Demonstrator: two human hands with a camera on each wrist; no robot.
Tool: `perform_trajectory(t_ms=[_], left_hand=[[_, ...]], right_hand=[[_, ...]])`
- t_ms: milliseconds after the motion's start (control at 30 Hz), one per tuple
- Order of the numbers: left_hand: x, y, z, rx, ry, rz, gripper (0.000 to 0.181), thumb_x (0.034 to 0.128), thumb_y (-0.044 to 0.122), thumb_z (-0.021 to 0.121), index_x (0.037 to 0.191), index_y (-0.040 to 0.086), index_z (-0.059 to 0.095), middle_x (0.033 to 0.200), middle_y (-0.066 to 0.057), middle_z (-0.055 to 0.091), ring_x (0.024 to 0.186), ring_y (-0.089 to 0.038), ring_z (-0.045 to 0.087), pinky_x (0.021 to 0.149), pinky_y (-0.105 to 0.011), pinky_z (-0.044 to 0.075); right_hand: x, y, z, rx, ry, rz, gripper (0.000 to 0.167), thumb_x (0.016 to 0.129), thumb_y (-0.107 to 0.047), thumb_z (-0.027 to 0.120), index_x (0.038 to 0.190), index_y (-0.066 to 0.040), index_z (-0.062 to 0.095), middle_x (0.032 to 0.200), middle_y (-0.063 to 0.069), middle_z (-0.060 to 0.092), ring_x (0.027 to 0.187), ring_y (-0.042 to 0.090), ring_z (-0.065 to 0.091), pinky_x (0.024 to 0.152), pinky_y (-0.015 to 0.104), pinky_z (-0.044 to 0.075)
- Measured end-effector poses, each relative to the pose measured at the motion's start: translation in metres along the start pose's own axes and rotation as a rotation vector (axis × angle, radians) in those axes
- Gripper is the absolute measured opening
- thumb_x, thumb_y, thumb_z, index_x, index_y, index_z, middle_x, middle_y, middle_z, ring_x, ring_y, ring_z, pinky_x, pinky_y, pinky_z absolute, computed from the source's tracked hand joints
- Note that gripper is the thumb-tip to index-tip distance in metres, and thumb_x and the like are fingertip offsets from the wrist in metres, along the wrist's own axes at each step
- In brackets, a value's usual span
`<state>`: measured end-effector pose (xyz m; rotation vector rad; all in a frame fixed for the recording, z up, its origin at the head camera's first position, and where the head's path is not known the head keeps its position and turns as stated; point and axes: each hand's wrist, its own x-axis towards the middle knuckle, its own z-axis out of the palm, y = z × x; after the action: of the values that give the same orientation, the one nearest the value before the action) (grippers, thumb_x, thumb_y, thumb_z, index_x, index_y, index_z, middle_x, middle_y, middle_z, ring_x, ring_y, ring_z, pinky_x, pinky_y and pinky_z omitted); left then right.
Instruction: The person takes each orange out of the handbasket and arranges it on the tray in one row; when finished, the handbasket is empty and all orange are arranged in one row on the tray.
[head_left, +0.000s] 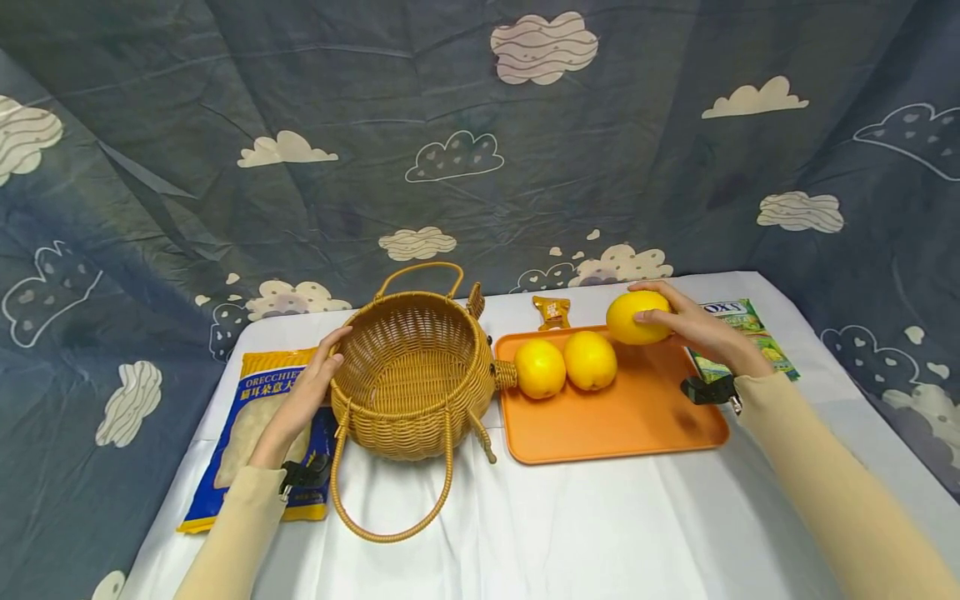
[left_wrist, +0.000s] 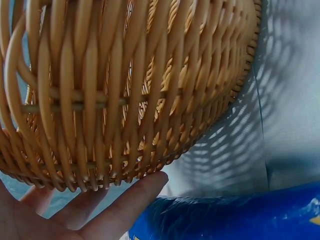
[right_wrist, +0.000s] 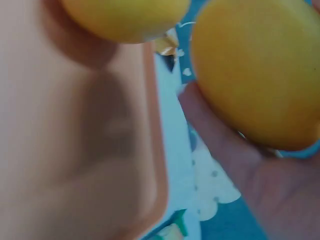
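Observation:
My right hand (head_left: 697, 327) holds a smooth, oval yellow fruit (head_left: 636, 318) above the back of an orange tray (head_left: 615, 429). In the right wrist view, the thumb lies along the side of this fruit (right_wrist: 260, 75). Two more yellow fruits, one on the left (head_left: 539, 368) and one beside it (head_left: 590, 361), sit on the tray's left part. A woven wicker basket (head_left: 408, 433) stands to the left of the tray, with nothing inside it. My left hand (head_left: 300, 400) touches the basket's left side with extended fingers, seen close up against the weave (left_wrist: 150, 170).
A blue and yellow pasta bag (head_left: 247, 442) lies under my left forearm. Behind the tray is a small golden packet (head_left: 552, 312). A green packet (head_left: 753, 333) lies to its right. One basket handle (head_left: 390, 537) hangs forward; the other (head_left: 420, 267) stands up.

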<state>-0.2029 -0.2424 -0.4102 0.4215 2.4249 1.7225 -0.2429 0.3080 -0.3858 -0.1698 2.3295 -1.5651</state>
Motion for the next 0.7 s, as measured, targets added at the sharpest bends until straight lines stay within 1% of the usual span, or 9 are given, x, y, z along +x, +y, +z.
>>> perform_trajectory(t_ms=[100,200,333,400,467,600,700], left_hand=[[0.0,0.0,0.0,-0.007,0.0,-0.003,0.049,0.1052,0.026,0.03,0.152,0.016,0.018,0.154,-0.02,0.014,0.119,-0.055,0.04,0.083,-0.06,0.046],[0.0,0.001,0.0,-0.009,0.003,-0.003,0.049,0.1051,0.025,0.03,0.152,0.016,0.019,0.155,-0.02,0.014,0.118,-0.054,0.041,0.082,-0.058,0.047],[0.0,0.001,0.0,-0.008,0.007,-0.003,0.049,0.1051,0.025,0.03,0.152,0.017,0.019,0.155,-0.019,0.014,0.119,-0.054,0.041,0.082,-0.059,0.046],[-0.001,0.001,0.0,-0.009,0.004,-0.002,0.049,0.1051,0.025,0.03,0.152,0.017,0.019,0.155,-0.019,0.014,0.12,-0.054,0.04,0.084,-0.061,0.045],[-0.001,0.001,0.0,-0.009,0.002,0.001,0.049,0.1051,0.025,0.029,0.152,0.016,0.018,0.155,-0.019,0.013,0.12,-0.054,0.038,0.084,-0.063,0.044],[-0.001,0.002,0.0,-0.015,0.0,0.0,0.049,0.1052,0.025,0.029,0.152,0.016,0.018,0.155,-0.019,0.013,0.12,-0.054,0.039,0.084,-0.062,0.044],[-0.001,0.002,0.0,-0.012,0.001,-0.001,0.049,0.1052,0.024,0.029,0.152,0.016,0.018,0.155,-0.019,0.013,0.12,-0.054,0.04,0.084,-0.061,0.045]], right_hand=[[-0.004,0.008,0.001,-0.031,0.059,0.026,0.067,0.096,-0.035,0.056,0.149,-0.016,0.019,0.144,0.022,0.022,0.121,0.042,0.03,0.1,0.065,0.023],[-0.006,0.014,0.002,-0.046,0.087,0.039,0.07,0.096,-0.037,0.056,0.15,-0.016,0.017,0.148,0.023,0.016,0.126,0.044,0.023,0.1,0.068,0.017],[-0.008,0.02,0.005,-0.032,0.063,0.058,0.072,0.097,-0.036,0.054,0.153,-0.019,0.012,0.149,0.024,0.014,0.127,0.045,0.024,0.102,0.066,0.02],[-0.009,0.023,0.008,-0.039,0.069,0.074,0.073,0.097,-0.038,0.054,0.153,-0.018,0.012,0.148,0.026,0.015,0.126,0.045,0.025,0.103,0.063,0.022],[-0.009,0.026,0.011,-0.054,0.092,0.081,0.074,0.096,-0.04,0.055,0.152,-0.014,0.013,0.149,0.027,0.013,0.127,0.047,0.023,0.104,0.062,0.021],[-0.01,0.032,0.017,-0.1,0.135,0.091,0.074,0.096,-0.042,0.055,0.148,-0.007,0.015,0.15,0.031,0.004,0.13,0.051,0.017,0.104,0.063,0.02],[-0.011,0.035,0.022,-0.118,0.145,0.089,0.073,0.096,-0.041,0.053,0.146,-0.005,0.015,0.149,0.034,0.005,0.129,0.051,0.018,0.103,0.063,0.021]])
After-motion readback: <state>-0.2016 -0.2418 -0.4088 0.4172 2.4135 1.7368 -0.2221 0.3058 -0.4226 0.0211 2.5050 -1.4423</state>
